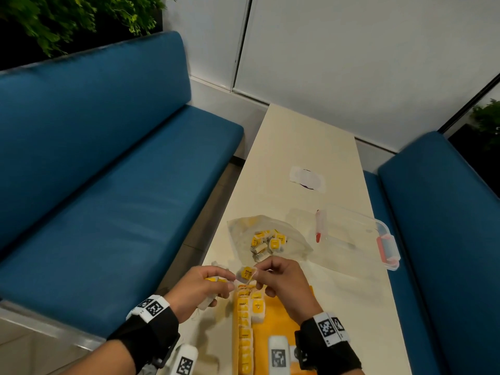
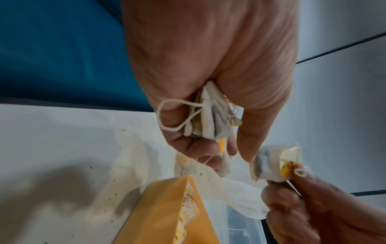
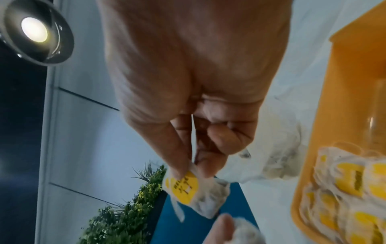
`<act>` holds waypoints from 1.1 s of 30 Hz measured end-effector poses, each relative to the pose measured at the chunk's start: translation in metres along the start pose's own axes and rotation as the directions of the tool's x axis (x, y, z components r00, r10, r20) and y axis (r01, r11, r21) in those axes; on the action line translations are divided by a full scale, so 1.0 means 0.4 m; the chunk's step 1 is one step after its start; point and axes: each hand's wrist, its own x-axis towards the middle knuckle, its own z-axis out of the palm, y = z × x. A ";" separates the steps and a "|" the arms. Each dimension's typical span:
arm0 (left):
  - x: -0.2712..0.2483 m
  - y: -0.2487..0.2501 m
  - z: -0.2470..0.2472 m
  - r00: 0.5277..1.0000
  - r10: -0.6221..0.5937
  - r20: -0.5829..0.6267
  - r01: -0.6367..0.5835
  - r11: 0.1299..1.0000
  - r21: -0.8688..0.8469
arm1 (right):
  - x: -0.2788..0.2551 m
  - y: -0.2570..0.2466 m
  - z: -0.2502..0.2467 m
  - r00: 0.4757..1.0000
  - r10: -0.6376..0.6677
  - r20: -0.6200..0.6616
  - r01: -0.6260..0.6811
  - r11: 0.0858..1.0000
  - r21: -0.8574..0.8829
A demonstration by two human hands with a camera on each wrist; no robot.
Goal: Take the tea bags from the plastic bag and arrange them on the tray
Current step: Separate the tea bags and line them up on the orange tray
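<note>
Tea bags held bunched [image 2: 208,118] fill the left hand [image 1: 200,289], whose fingers curl round several of them, strings looping out past the knuckles in the left wrist view. This hand hovers over the left edge of the cream table [image 1: 305,147], with the blue bench seat [image 1: 108,185] out beyond it to the left. Just to its right, between the two hands, a single tea bag [image 1: 246,274] with a yellow tag hangs in the air; the thumb and forefinger of the right hand [image 1: 284,285] pinch it at the top, the remaining fingers folded in, and the left thumb tip looks to be touching its other side. Below both hands sits the orange tray [image 1: 273,331], where rows of tea bags [image 1: 244,328] run down its left side toward the person. Ahead of the hands lies the clear plastic bag [image 1: 270,239] with more yellow-tagged bags heaped inside. To the right of that bag and of the right hand stands a clear plastic box [image 1: 351,236] with a red latch. Both wrists wear black bands with printed markers.
</note>
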 end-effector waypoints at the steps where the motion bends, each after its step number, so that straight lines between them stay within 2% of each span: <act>1: 0.001 -0.005 -0.004 1.000 -0.001 -0.017 0.001 1.000 -0.005 | -0.001 0.001 -0.008 1.000 -0.006 0.009 0.007 0.998 -0.058; 3: 0.002 -0.014 -0.012 0.999 -0.013 -0.053 0.013 1.000 0.003 | -0.006 0.014 -0.020 1.000 0.005 0.014 -0.003 0.989 -0.145; 8: 0.005 -0.034 -0.021 0.996 -0.051 -0.077 0.055 0.997 0.061 | -0.019 0.064 -0.043 0.995 0.089 -0.049 -0.094 0.989 -0.116; 13: 0.006 -0.046 -0.017 0.992 -0.064 -0.105 0.076 0.991 0.109 | -0.034 0.098 -0.049 0.994 0.102 -0.044 -0.106 0.991 -0.086; 18: 0.008 -0.054 -0.010 0.986 -0.080 -0.149 0.107 0.977 0.182 | -0.040 0.126 -0.058 0.989 0.145 -0.025 -0.147 0.978 -0.150; 25: 0.012 -0.070 0.013 0.982 -0.089 -0.166 0.137 0.941 0.308 | -0.050 0.200 -0.064 0.952 0.306 -0.009 -0.298 0.919 -0.260; 33: 0.037 -0.088 0.052 0.985 -0.076 -0.154 0.143 0.861 0.488 | -0.031 0.243 -0.034 0.935 0.349 -0.058 -0.348 0.875 -0.337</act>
